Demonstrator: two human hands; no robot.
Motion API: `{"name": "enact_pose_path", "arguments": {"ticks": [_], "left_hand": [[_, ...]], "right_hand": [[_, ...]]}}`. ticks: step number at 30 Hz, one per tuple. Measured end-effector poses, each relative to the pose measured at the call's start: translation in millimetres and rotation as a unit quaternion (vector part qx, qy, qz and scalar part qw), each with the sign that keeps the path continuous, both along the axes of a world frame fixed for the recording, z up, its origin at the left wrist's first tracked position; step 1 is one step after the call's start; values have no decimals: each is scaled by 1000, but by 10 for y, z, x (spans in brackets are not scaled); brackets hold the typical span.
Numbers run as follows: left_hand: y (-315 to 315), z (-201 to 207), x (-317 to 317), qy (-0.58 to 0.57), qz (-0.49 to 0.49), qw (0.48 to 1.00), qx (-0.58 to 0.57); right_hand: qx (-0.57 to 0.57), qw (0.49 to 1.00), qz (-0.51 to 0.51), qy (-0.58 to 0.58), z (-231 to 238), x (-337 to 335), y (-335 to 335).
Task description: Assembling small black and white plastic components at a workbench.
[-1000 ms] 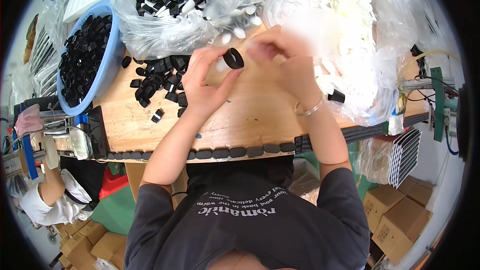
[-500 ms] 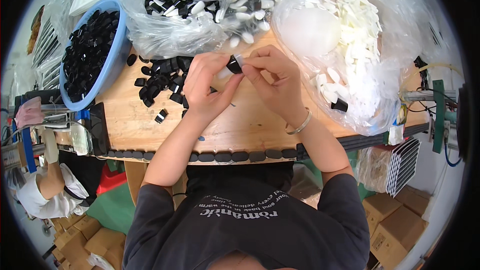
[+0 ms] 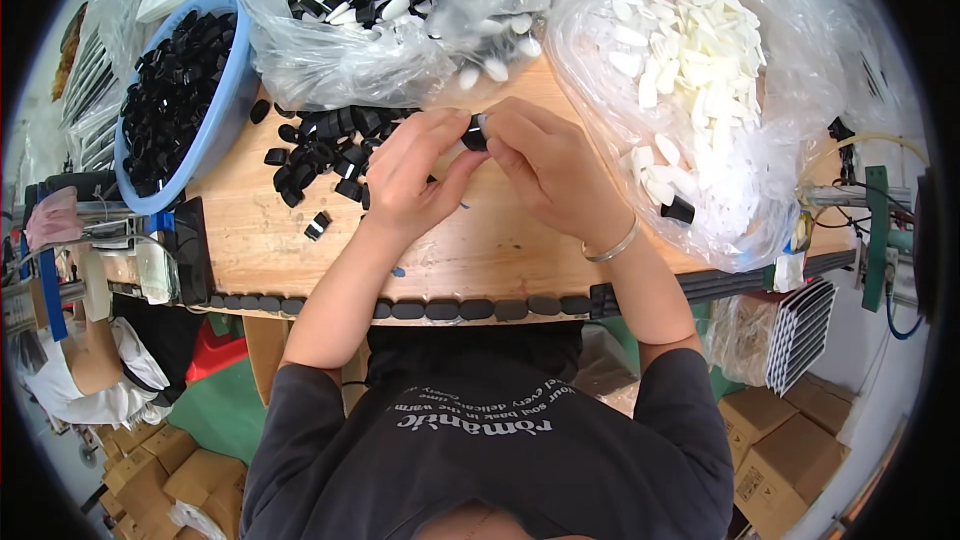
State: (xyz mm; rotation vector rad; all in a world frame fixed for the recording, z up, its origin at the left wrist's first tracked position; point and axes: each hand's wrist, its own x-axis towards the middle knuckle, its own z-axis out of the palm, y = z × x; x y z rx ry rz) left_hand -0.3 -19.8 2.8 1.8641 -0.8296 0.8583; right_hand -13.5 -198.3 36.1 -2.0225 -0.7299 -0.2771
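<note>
A small black cap sits between a worker's two hands, held up over the middle of a wooden table. The left hand pinches it from the left between thumb and fingers, while the right hand curls in from the right, thumb and fingers bent against the cap; whether they grip it or something at its end, one cannot tell, as the fingers hide much of it. A bracelet circles the right wrist. Just left of the hands, loose black caps lie in a scattered heap, with a black-and-white piece apart on the near side. Farther left, a blue basin brims with more dark caps. At the far side, a clear plastic bag spills black and white pieces; to the right, another clear bag holds a mound of white pieces, a lone dark cap at its near left. Flat black ovals line the table's near edge. Left of the table, a co-worker's pale shirt shows.
</note>
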Motion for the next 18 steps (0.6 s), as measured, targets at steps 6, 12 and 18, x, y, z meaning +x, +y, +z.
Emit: {"name": "enact_pose_path", "arguments": {"ticks": [6,12,18], "left_hand": [[-43,-24,37,5,-23,998,-55],[-41,11,20,17,-44,998,-46],[-58,80,9,-18,-54,997,-46]], "right_hand": [[123,990,17,73,-25,17,-14],[334,900,71,272,-104,0,3],[408,804,99,422,-103,1,57]]}}
